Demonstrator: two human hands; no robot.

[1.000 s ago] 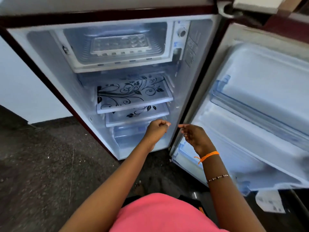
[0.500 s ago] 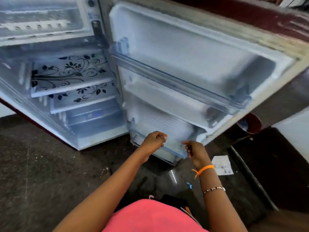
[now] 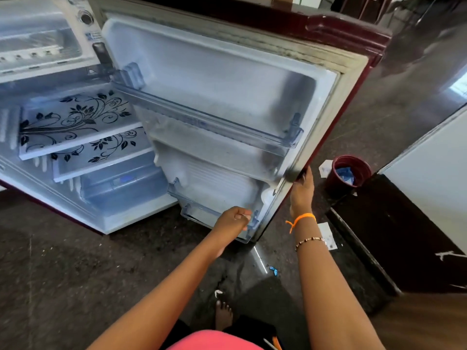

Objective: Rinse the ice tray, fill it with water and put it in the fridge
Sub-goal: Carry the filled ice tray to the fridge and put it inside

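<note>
The maroon fridge stands open, its door (image 3: 227, 79) swung wide toward me. My right hand (image 3: 300, 190) holds the door's outer edge low down, fingers curled around it. My left hand (image 3: 235, 219) is a closed fist with nothing in it, just in front of the lowest door bin (image 3: 202, 213). The freezer compartment (image 3: 38, 41) shows at the top left; a pale tray shape lies blurred inside it, and I cannot make out the ice tray clearly. Two flower-printed shelves (image 3: 75, 122) and a clear drawer (image 3: 121, 185) sit below it.
A maroon bin (image 3: 352, 164) with blue scraps stands on the floor right of the door. Paper pieces (image 3: 327, 234) lie near a dark raised ledge (image 3: 384, 238) under a white wall. My bare foot (image 3: 223, 313) is on the dark speckled floor.
My view has swung right from the fridge interior to the door. My right hand has moved up and right onto the door's edge; my left fist stays by the lowest door bin.
</note>
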